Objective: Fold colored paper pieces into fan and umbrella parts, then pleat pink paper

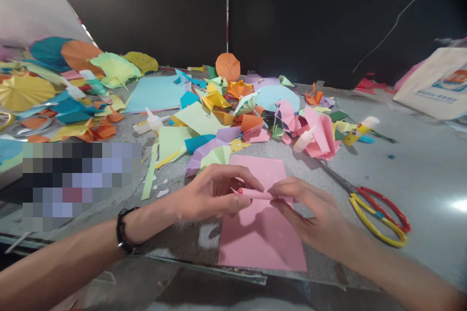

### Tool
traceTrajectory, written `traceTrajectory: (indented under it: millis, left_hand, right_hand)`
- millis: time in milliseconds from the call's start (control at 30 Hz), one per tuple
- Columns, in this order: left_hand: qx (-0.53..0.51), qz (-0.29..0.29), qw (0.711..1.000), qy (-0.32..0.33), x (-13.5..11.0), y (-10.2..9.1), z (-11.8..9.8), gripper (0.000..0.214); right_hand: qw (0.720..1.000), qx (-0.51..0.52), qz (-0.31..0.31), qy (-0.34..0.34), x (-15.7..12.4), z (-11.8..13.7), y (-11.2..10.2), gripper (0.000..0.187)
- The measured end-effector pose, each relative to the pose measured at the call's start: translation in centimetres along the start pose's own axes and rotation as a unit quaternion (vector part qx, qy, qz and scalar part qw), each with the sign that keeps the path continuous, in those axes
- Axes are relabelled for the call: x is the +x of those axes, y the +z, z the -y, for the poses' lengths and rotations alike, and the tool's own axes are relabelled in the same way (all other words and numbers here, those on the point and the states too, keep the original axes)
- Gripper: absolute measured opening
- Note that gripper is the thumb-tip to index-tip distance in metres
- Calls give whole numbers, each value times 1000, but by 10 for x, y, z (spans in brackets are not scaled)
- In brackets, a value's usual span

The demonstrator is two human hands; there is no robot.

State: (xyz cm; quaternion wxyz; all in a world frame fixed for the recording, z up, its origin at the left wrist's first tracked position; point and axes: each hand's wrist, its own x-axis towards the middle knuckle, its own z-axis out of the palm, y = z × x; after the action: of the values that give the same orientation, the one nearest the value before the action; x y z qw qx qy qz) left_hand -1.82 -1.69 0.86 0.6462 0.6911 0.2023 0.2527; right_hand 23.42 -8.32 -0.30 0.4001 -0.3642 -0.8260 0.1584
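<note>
Between my two hands is a slim pink paper roll (257,194), lying level, with a red spot at its left end. My left hand (222,190) pinches it near that end, thumb below and fingers above. The right end sits between the thumb and fingertips of my right hand (304,201). Beneath both hands, a pink paper sheet (262,248) lies flat at the table's front edge. To the right of my right hand rest scissors (377,214) with one red and one yellow handle loop.
Coloured paper scraps and folded pieces (215,102) cover the table's middle. Paper fans (25,92) pile up on the left. A white glue bottle (153,119) and a yellow glue stick (361,130) stand out. At the far right is a cloth bag (434,82). A blurred-out patch hides the left front.
</note>
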Motion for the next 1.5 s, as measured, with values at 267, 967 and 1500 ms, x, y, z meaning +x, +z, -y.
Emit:
traceTrajectory:
  millis: [267, 967, 1500]
  left_hand:
    - [-111, 85, 990, 15, 9, -7, 9, 88]
    - [-14, 311, 941, 129, 13, -2, 21, 153]
    - [20, 342, 916, 209, 16, 7, 31, 164]
  right_hand:
    - [998, 34, 4, -61, 0, 4, -1, 28]
    - [983, 14, 101, -153, -6, 13, 1, 30]
    - [970, 7, 95, -224, -5, 14, 12, 17]
